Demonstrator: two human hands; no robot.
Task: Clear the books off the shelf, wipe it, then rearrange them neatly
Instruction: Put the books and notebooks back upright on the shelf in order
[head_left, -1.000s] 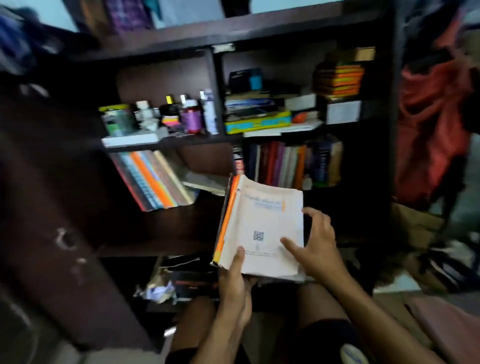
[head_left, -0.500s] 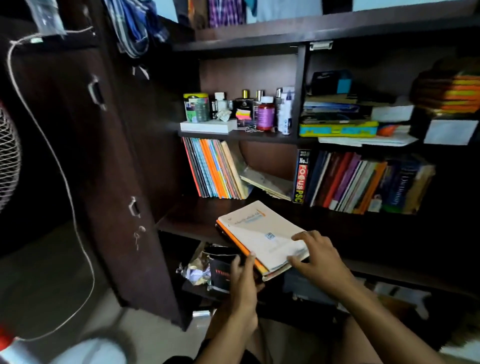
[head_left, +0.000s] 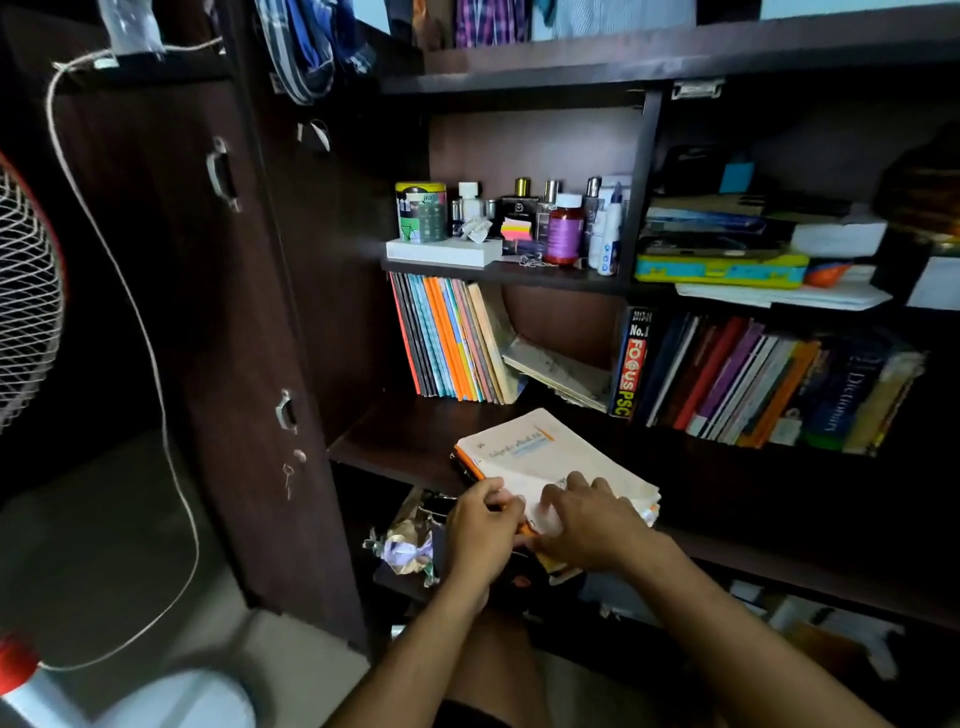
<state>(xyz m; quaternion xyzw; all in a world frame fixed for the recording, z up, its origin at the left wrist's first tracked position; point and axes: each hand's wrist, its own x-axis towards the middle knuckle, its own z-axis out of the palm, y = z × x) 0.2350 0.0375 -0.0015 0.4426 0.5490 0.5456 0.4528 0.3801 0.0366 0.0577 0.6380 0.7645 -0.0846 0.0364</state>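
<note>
Book stack (head_left: 558, 460), upright a second ago, now laid flat on shelf (head_left: 395, 436) front edge, gripped by left hand (head_left: 480, 530), pressed by open right hand (head_left: 589, 525); clearing barely begun.

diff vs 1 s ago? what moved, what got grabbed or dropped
The book stack went from held upright to lying flat on the shelf. The left hand still grips its near corner; the right hand stays on the cover. The shelved books are unchanged.

Just one head cam, looking forward and down at the shelf (head_left: 415, 441) from close up, wide-angle, both forearms coming in from the bottom edge. No second view to compare.
</note>
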